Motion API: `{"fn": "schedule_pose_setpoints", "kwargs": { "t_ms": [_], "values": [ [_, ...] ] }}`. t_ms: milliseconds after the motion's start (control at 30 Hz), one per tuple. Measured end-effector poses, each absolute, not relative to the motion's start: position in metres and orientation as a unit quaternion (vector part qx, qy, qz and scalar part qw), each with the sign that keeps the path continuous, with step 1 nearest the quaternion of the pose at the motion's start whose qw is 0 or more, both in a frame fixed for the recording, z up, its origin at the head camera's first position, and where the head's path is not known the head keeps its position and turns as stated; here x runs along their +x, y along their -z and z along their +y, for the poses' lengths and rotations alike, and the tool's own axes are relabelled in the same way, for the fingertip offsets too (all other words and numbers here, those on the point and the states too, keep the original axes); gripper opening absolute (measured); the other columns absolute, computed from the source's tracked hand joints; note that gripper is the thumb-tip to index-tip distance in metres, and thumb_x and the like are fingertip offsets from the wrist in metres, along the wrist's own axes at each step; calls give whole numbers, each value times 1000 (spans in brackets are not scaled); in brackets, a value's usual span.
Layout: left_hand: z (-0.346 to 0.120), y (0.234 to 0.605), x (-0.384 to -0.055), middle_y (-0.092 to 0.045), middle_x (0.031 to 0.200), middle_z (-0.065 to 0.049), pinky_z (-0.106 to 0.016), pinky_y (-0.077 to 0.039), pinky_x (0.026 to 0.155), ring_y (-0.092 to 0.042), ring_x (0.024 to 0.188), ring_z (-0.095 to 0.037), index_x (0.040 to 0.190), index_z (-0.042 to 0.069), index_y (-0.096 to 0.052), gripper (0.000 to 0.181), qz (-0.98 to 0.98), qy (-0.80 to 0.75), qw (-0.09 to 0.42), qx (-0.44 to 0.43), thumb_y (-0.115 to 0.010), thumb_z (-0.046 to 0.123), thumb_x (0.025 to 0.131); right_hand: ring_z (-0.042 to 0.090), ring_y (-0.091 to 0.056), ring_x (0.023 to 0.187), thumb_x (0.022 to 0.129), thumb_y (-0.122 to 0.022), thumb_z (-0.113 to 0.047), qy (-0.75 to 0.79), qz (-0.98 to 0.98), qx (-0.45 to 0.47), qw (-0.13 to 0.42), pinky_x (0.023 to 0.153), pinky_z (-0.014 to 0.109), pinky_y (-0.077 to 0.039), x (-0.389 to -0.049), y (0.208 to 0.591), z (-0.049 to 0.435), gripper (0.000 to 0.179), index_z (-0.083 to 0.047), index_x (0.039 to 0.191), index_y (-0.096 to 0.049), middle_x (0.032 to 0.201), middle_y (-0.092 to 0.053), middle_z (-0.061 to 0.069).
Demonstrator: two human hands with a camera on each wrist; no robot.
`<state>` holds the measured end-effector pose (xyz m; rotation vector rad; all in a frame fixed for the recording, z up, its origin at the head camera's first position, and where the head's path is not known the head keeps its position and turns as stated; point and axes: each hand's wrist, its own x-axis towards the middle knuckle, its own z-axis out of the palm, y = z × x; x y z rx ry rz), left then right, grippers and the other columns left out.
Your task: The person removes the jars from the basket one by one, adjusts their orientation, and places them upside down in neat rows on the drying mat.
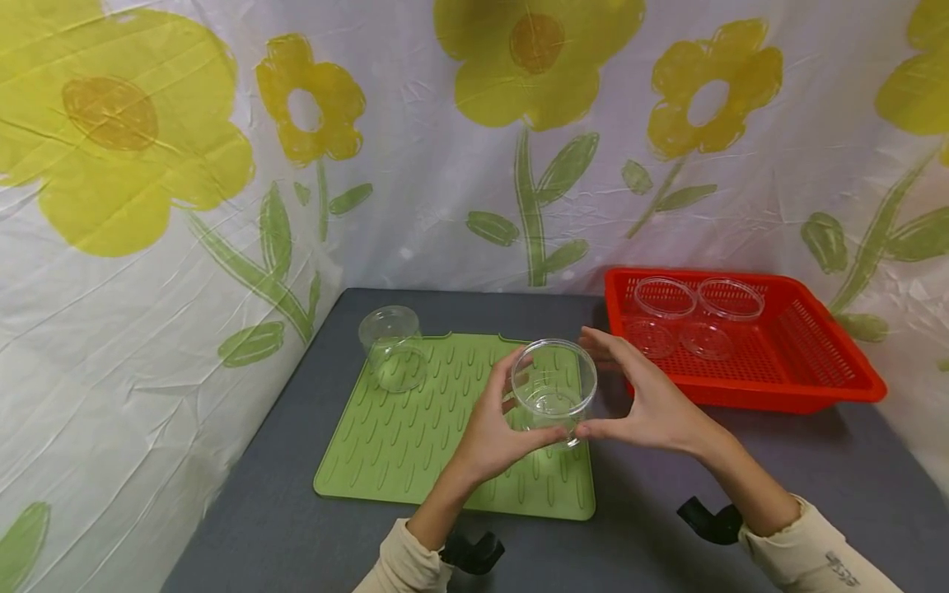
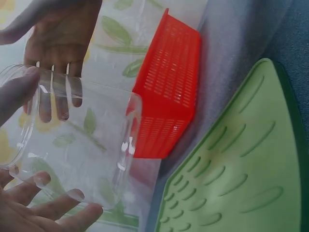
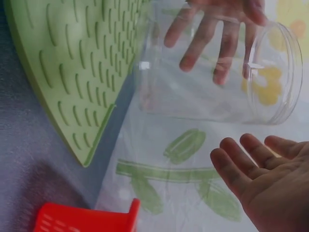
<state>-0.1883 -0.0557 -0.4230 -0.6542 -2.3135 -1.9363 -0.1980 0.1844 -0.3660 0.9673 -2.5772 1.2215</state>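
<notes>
Gripping the upright clear plastic jar (image 1: 553, 394) mid-frame, the left hand (image 1: 495, 431) is nearer than the empty, spread right hand (image 1: 652, 403).

I am working in a small corner enclosed by creased sheets (image 1: 415, 206) printed with big yellow flowers, hanging on the sides I can see. The grey tabletop (image 1: 252, 511) carries a green ridged mat (image 1: 400, 436) and a red perforated basket (image 1: 764, 395); together with the clear jars (image 1: 554, 387), these look like kitchen articles. Whether this is a home, I cannot tell.
</notes>
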Motion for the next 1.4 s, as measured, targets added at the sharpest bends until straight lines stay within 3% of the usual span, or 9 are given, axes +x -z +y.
{"fn": "schedule_pose_setpoints", "kwargs": {
  "t_ms": [133, 267, 467, 533, 667, 800, 933, 1167, 1400],
  "values": [
    [-61, 430, -192, -39, 161, 0, -61, -39, 114, -44, 145, -29, 161, 29, -23, 103, -706, 674, 20, -218, -88, 31, 81, 26, -48, 137, 69, -95, -27, -404, -858, 311, 63, 109, 16, -41, -196, 372, 185, 112, -19, 160, -30, 152, -47, 8],
    [-65, 435, -196, -35, 163, -5, -62, -41, 113, -45, 144, -34, 163, 25, -17, 103, -677, 702, 15, -221, -84, 40, 85, 23, -46, 140, 69, -95, -31, -398, -868, 290, 60, 113, 29, -43, -195, 381, 183, 113, -23, 160, -29, 155, -44, 3],
    [-65, 438, -196, -34, 163, -8, -62, -42, 112, -44, 143, -39, 162, 27, -17, 102, -662, 723, 6, -201, -83, 39, 85, 28, -40, 143, 69, -95, -30, -414, -861, 284, 80, 112, 59, -40, -198, 400, 176, 113, -21, 161, -29, 157, -42, 7],
    [-65, 439, -196, -34, 163, -10, -63, -43, 111, -44, 143, -41, 162, 26, -17, 103, -654, 730, 3, -198, -84, 39, 85, 28, -40, 144, 69, -95, -27, -426, -855, 283, 85, 111, 61, -39, -199, 405, 173, 113, -21, 161, -29, 157, -42, 7],
    [-66, 439, -195, -33, 163, -13, -57, -48, 108, -44, 142, -45, 163, 21, -14, 106, -639, 744, 0, -196, -84, 38, 85, 29, -41, 145, 70, -95, -22, -449, -843, 282, 90, 117, 37, -39, -199, 413, 166, 113, -21, 161, -28, 157, -42, 9],
    [-65, 439, -195, -33, 162, -12, -43, -56, 101, -46, 142, -41, 163, 18, -12, 108, -634, 751, -8, -187, -84, 38, 85, 31, -38, 148, 71, -94, -20, -479, -828, 281, 77, 114, 9, -27, -197, 417, 160, 114, -23, 162, -25, 160, -40, 11],
    [-63, 439, -194, -33, 162, -12, -38, -57, 98, -47, 142, -37, 163, 17, -11, 107, -628, 755, -20, -185, -83, 37, 86, 30, -37, 150, 73, -94, -19, -494, -820, 279, 66, 114, 6, -23, -196, 420, 157, 113, -25, 162, -25, 163, -38, 9],
    [-62, 436, -193, -30, 163, -17, -40, -55, 102, -45, 144, -38, 163, 14, -9, 106, -610, 766, -35, -198, -82, 36, 88, 29, -42, 147, 72, -95, -19, -490, -819, 288, 83, 115, 8, -26, -198, 424, 157, 111, -16, 161, -28, 160, -43, 11],
    [-62, 433, -194, -28, 165, -14, -44, -52, 106, -41, 147, -37, 163, 23, -9, 106, -604, 770, -57, -195, -82, 33, 87, 30, -46, 144, 71, -95, -17, -486, -818, 290, 106, 114, 9, -30, -199, 426, 160, 109, -20, 160, -33, 157, -48, 10]
  ]
}}
